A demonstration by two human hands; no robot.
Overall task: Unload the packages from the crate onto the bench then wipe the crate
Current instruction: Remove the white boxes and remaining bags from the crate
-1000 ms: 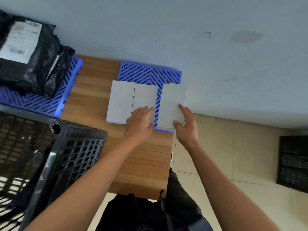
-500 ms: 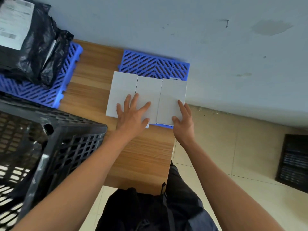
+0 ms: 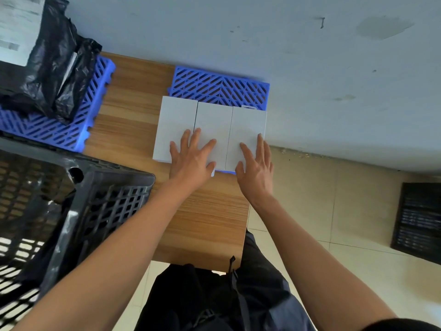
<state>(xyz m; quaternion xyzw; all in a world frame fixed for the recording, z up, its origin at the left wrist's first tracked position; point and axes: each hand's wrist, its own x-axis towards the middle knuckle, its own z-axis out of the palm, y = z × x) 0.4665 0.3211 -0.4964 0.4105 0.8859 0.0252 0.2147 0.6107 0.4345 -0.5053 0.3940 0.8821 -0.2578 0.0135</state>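
Observation:
Three flat white boxes lie side by side on a blue slatted pallet (image 3: 219, 88) at the far end of the wooden bench (image 3: 133, 120): a left box (image 3: 176, 120), a middle box (image 3: 213, 123) and a right box (image 3: 248, 127). My left hand (image 3: 191, 158) lies flat, fingers spread, across the left and middle boxes. My right hand (image 3: 256, 168) rests flat on the near end of the right box. The black mesh crate (image 3: 95, 201) stands at the lower left, its inside mostly out of sight.
Black plastic mailer bags (image 3: 45, 60), one with a white label, sit on a second blue pallet (image 3: 71, 132) at the left. A grey wall runs behind the bench. A dark grate (image 3: 417, 220) lies on the tiled floor to the right.
The right box has slid left against the middle one, closing the gap. Both hands went from gripping the boxes' near ends to lying flat on top of them.

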